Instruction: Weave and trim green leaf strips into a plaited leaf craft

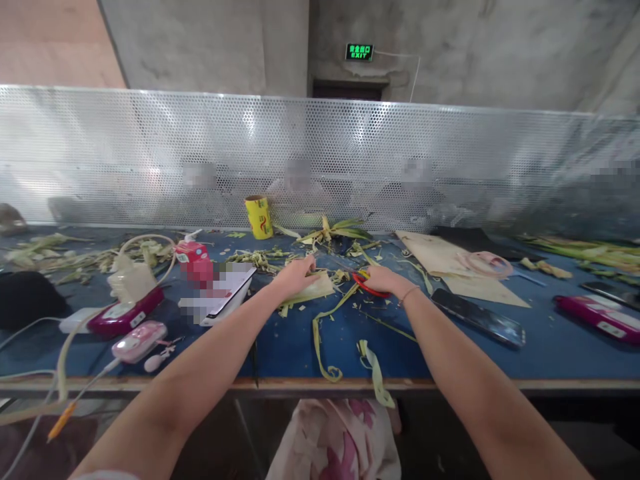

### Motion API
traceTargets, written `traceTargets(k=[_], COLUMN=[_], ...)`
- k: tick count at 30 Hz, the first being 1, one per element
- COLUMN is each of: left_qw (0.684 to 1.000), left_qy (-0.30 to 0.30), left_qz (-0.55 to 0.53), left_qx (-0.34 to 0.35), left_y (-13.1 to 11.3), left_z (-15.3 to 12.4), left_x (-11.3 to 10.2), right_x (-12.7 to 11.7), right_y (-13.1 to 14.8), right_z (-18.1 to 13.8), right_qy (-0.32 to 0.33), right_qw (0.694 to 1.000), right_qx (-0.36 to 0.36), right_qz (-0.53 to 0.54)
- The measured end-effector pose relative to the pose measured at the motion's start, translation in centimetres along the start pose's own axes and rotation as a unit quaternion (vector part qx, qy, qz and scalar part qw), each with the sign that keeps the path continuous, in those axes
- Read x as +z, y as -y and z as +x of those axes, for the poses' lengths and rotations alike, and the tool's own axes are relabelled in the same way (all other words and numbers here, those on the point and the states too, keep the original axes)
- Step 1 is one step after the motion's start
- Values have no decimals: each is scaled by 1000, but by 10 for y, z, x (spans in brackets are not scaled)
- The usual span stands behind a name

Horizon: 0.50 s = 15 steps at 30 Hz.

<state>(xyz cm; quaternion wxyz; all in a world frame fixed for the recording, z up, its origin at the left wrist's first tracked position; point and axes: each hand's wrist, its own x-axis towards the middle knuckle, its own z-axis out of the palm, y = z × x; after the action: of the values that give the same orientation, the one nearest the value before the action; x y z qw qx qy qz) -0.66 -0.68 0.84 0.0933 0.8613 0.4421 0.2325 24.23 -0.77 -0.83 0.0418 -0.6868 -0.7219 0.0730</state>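
Red-handled scissors [368, 289], gripped by the right hand [384, 280] (nearer of 2), slant lengthwise leftward, toward the left hand [299, 272], whose hold at a pale sheet [323, 287] I cannot tell.

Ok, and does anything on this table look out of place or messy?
Yes: a pale leaf strip droops over the front edge of the table, partly off the top, so it looks misplaced. Scraps are also strewn between the left hand and right hand.

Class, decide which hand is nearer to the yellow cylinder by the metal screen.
Left. The left hand is in front of the yellow cylinder, slightly to its right; the right hand is farther right.
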Motion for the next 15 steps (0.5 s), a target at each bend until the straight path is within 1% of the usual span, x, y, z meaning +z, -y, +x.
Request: traceTargets(k=[2, 5, 8, 11, 13, 15], left_qw=[1000, 1000, 999, 999, 1000, 999], left_qy=[5, 13, 19, 21, 25, 30], left_qz=[-5, -14, -22, -14, 1, 19], left_qx=[8, -11, -28, -21, -7, 0], left_y=[1, 1, -1, -1, 1, 3], left_z=[0, 0, -1, 0, 0, 0], left_x=[0, 2, 3, 3, 4, 5], right_x=[-5, -11, -13, -14, -18, -24], right_y=[-5, -12, -14, -8, 1, 12], right_z=[-6, -11, -13, -18, -26, -35], right_qy=[-5, -20, -53, -104, -176, -257], right_qw=[1000, 998, 994, 986, 966, 921], right_qx=[-7, -30, -55, -66, -84, -130], right_qz=[24, 60, 82, 115, 171, 262])
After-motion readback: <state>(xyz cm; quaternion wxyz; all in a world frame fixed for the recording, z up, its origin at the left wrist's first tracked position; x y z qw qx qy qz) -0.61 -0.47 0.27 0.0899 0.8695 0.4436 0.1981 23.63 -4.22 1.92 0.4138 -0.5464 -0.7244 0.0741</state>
